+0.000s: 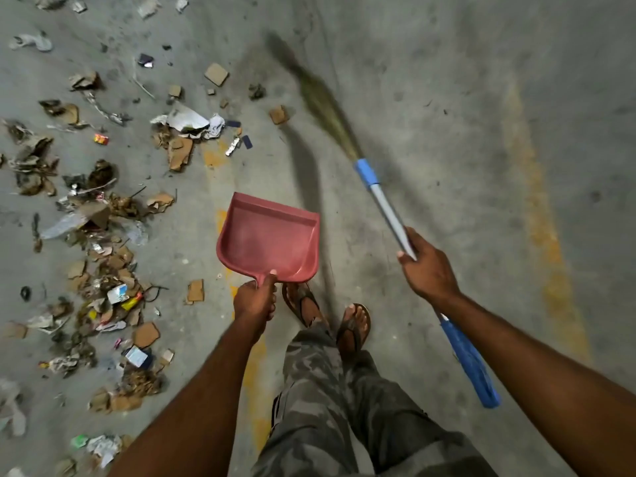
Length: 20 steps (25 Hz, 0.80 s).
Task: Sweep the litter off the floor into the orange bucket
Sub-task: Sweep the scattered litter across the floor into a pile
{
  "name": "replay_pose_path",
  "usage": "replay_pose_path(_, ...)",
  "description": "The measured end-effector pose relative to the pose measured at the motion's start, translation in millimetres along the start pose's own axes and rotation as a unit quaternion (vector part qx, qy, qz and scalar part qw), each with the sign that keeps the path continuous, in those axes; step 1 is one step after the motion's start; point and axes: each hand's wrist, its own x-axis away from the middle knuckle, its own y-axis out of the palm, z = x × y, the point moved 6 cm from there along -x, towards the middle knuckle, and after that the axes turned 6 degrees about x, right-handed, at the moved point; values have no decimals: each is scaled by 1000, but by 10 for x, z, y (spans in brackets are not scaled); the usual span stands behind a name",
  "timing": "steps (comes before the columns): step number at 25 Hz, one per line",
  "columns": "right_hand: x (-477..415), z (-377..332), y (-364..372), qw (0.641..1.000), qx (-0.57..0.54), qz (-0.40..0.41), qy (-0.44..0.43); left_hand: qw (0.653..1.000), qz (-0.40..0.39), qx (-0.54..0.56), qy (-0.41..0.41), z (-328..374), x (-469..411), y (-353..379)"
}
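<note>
Blurred, cropped, covered
The far broom bristles (320, 98) are smeared; litter (103, 235) runs off the left edge; the left hand (254, 299) covers the dustpan handle (262, 278).

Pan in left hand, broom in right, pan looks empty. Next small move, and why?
Probably swing the broom left, brushing the cardboard scrap beside its bristles toward the larger litter pile. The dustpan is empty, and the litter lies scattered to its left, too spread out to scoop yet.
</note>
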Motion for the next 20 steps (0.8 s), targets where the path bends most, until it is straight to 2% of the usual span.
replay_pose_path(4,-316,294,-313,990,25,68,124,999,-32,-3,8,227,-195,226)
replay_pose_path(7,-821,174,-379,979,15,56,196,998,-60,-22,25,466,-408,541)
replay_pose_path(8,-977,94,-349,979,24,37,197,997,-68,-27,29,523,-491,636)
replay_pose_path(10,-1200,-172,-224,987,87,-25,136,995,-82,-39,33,589,-632,747)
replay_pose_path(12,-1268,-613,-83,985,148,-89,33,995,-80,-59,25,590,-723,732)
replay_pose_path(15,-1286,-1261,90,975,143,-146,-92,995,-67,-75,2,589,-814,563)
replay_pose_path(17,-1221,-1558,190,975,105,-149,-126,996,-59,-71,-11,618,-877,407)
replay_pose_path(20,-1099,-1667,271,990,41,-97,-97,998,-42,-48,-30,721,-998,138)
